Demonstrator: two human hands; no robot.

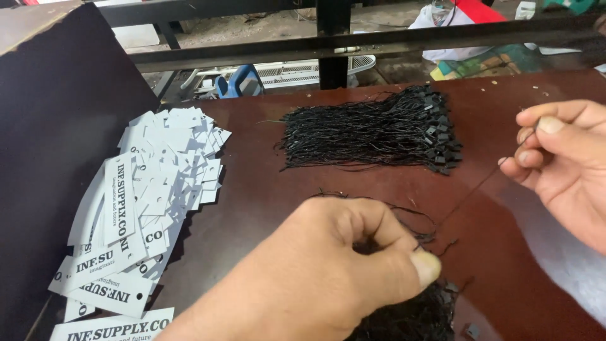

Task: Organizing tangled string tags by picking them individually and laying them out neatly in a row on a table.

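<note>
My left hand is closed on a bunch of black strings at the near edge of the dark red table. A single thin black string runs taut from that bunch up to my right hand, which pinches its end between thumb and fingers. A second, larger bundle of black strings with small plastic ends lies flat further back on the table, apart from both hands.
A spread heap of white paper tags with black print covers the table's left side. A dark board stands at the far left. Black metal bars cross behind the table, with clutter on the floor beyond.
</note>
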